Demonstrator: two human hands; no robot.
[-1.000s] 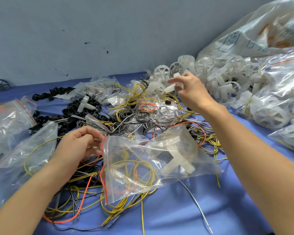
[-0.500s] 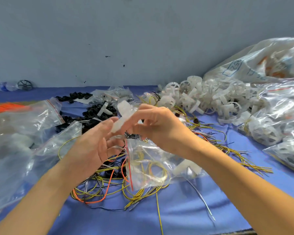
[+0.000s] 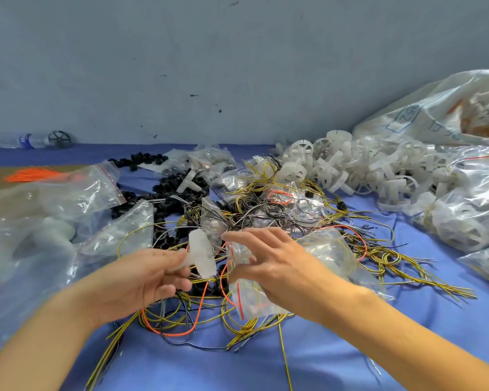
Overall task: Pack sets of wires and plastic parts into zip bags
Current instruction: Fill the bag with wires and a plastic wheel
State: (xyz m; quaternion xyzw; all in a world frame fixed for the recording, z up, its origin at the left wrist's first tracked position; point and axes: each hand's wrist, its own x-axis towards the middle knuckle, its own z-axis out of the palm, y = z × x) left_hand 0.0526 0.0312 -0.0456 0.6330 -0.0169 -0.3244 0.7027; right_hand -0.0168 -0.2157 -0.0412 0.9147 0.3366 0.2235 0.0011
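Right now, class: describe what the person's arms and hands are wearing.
The left hand and right hand wear no gloves, rings, watch or bracelet. The left forearm and right forearm are bare, no sleeves in view.

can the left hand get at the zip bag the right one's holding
Probably yes: the left hand, pinching a white plastic part, sits right beside the zip bag that the right hand grips, with nothing between.

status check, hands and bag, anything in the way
Left hand pinching white plastic part, not yet in the bag. Right hand holding zip bag near its mouth. Loose wires tangled underneath both.
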